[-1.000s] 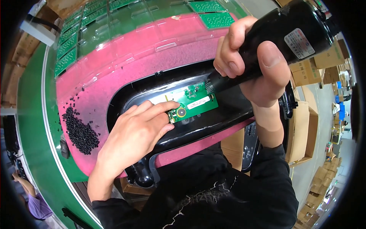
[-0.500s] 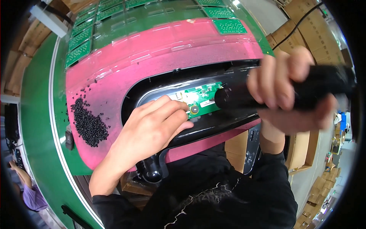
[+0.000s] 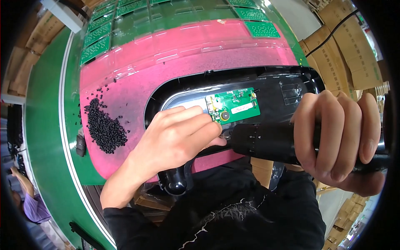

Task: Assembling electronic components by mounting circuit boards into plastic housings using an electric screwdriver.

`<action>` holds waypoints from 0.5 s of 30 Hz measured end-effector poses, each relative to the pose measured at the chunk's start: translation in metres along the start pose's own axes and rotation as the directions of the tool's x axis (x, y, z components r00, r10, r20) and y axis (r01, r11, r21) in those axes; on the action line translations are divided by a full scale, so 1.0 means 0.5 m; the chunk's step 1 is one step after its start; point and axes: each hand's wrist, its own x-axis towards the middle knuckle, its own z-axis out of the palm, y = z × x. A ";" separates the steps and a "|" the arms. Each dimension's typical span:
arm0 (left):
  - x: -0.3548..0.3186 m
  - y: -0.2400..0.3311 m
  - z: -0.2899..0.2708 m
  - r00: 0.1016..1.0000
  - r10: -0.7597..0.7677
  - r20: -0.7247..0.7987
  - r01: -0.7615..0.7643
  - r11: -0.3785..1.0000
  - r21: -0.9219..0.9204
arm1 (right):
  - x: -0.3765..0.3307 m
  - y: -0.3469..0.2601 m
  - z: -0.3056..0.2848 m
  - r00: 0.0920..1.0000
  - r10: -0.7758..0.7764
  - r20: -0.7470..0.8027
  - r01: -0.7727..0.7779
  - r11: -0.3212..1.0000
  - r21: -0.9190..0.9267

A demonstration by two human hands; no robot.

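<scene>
A green circuit board [image 3: 243, 109] with a round dark part and a white label lies inside a glossy black plastic housing [image 3: 183, 85]. At the board's lower left corner is my left hand [image 3: 175, 135]. Its fingers are drawn together, and whatever is between them is hidden. My right hand [image 3: 337, 137] wraps round a thick black electric screwdriver [image 3: 264, 141], held sideways just below the board. The tool's front end points left, close to my left thumb and fingertips.
A heap of small black screws [image 3: 106, 129] lies on the pink mat [image 3: 125, 98] at left. Beyond stands a clear compartment tray [image 3: 166, 55] with several green boards [image 3: 263, 30]. Cardboard boxes [image 3: 350, 54] stand at right. A person in a purple sleeve [image 3: 35, 207] is at far left.
My right hand has brought the screwdriver down and nearer, uncovering the board's right end. My left hand stays by the board's corner. The whole view has shifted slightly.
</scene>
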 end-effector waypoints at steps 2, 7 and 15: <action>0.004 0.003 -0.005 0.998 0.010 0.060 -0.011 1.000 0.017 | -0.002 -0.002 0.001 1.000 -0.005 -0.009 0.005 1.000 -0.021; 0.005 0.001 -0.002 0.998 -0.029 0.058 0.030 0.999 -0.032 | -0.010 -0.006 0.000 0.999 -0.020 -0.031 0.018 0.997 -0.070; -0.002 0.003 0.004 0.967 -0.252 0.044 0.254 0.965 -0.062 | 0.007 -0.034 -0.024 0.986 0.157 0.055 -0.133 0.945 -0.298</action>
